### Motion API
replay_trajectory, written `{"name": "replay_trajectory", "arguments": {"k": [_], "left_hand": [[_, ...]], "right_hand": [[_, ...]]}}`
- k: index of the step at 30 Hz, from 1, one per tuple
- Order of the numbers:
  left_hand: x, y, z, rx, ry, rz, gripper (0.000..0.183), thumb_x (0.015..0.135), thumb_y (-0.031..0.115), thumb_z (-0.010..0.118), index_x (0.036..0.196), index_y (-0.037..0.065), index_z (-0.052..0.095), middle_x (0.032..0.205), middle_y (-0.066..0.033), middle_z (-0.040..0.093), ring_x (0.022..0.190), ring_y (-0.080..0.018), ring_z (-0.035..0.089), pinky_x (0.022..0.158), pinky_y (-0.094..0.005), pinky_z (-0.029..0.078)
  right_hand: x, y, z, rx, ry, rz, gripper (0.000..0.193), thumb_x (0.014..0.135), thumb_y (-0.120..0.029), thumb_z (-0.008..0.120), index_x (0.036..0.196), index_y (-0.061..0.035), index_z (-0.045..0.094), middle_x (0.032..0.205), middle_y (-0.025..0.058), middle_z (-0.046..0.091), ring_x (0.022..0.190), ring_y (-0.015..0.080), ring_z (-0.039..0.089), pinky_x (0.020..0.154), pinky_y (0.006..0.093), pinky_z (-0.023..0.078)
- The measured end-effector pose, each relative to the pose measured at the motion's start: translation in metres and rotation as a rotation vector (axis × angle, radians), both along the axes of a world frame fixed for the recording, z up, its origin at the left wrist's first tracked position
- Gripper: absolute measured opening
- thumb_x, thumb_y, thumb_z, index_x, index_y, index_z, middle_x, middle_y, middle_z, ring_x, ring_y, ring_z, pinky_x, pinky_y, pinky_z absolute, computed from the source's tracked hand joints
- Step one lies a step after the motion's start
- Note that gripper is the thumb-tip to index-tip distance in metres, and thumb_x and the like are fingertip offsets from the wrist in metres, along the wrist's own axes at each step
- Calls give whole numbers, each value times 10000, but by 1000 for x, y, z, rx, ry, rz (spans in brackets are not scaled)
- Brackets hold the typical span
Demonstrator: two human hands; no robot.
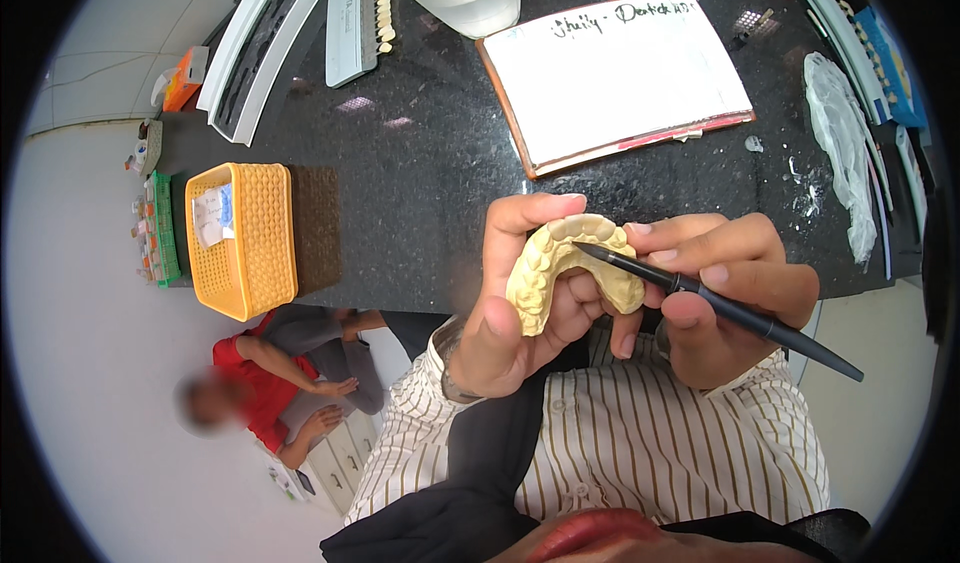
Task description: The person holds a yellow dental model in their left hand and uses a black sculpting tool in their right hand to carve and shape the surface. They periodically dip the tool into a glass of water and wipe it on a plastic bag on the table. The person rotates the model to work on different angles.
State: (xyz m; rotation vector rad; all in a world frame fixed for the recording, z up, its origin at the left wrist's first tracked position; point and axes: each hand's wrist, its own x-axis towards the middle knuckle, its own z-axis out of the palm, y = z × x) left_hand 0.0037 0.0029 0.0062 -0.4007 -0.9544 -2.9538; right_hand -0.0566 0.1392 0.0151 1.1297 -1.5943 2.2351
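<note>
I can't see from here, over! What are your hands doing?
Left hand holds tooth mould. Right hand holds dark pen, tip on mould. Nothing between them.

1. The scene is bright and evenly lit; the light seems to come from above, toward 12 o'clock.
2. The black countertop (420, 163) shows small pale reflections of lamps near 11 o'clock.
3. The white notepad (620, 68) at 1 o'clock is almost overexposed.
4. The orange basket (243, 238) throws a soft shadow toward 3 o'clock.
5. The centre is sharp: the dental cast (560, 268) and the dark pen (720, 308) have clear edges.
6. Straight edges bend toward the rim, and a black ring closes every corner.
7. A face at 8 o'clock is blurred.
</note>
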Motion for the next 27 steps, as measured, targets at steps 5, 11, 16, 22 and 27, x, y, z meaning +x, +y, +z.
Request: {"name": "replay_trajectory", "arguments": {"k": [5, 11, 16, 22, 27], "left_hand": [[-2, 2, -2, 28, 39, 2, 670, 874, 502, 388, 1318, 103, 83, 1257, -219, 386, 910, -323, 561, 590, -327, 516], [-1, 0, -7, 66, 85, -28, 673, 875, 494, 391, 1323, 107, 71, 1262, -213, 383, 1000, -334, 529, 601, -327, 524], [-3, 1, -5, 46, 59, -15, 683, 871, 496, 400, 1324, 107, 69, 1265, -209, 378, 1016, -335, 520, 622, -347, 528], [0, 0, -5, -18, 47, -7, 668, 872, 521, 370, 1317, 111, 88, 1255, -205, 387, 882, -311, 565, 580, -328, 511], [-2, 0, 0, -52, 6, -17, 653, 875, 534, 347, 1311, 114, 100, 1238, -202, 403, 778, -278, 577, 544, -304, 490]], "right_hand": [[1, -1, 8, 126, 25, -63, 281, 826, -168, 587, 956, -29, 381, 839, 161, 519, 795, 282, 622, 609, 298, 568], [-2, -2, 6, 129, 51, -53, 275, 830, -177, 582, 946, -26, 383, 841, 163, 520, 790, 279, 623, 598, 292, 567], [-3, 3, 9, 179, 41, -53, 274, 828, -169, 584, 936, -23, 379, 834, 162, 518, 788, 280, 626, 607, 293, 569], [4, -3, 8, 38, -127, 0, 270, 825, -150, 588, 926, -25, 371, 843, 158, 514, 786, 281, 626, 626, 307, 568], [1, -6, 2, -70, -94, -2, 303, 754, 17, 621, 928, -5, 374, 876, 190, 521, 817, 288, 626, 639, 305, 571]]}}
